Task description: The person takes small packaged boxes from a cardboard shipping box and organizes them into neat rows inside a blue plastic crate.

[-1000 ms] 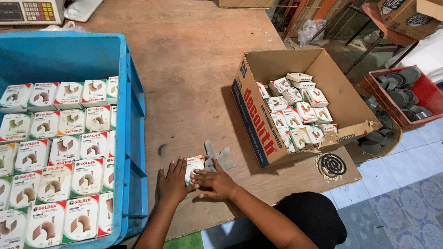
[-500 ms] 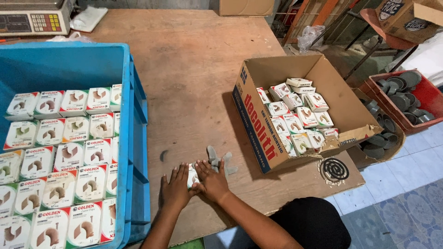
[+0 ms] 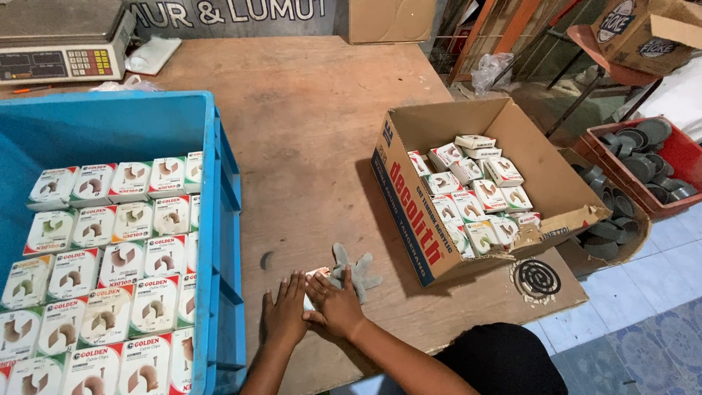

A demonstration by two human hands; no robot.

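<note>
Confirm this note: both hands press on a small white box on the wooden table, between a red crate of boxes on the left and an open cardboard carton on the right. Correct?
Not quite. The head view shows the crate is blue, not red. The rest holds: the left hand and right hand press on the small white box on the wooden table, with the open cardboard carton on the right.
</note>
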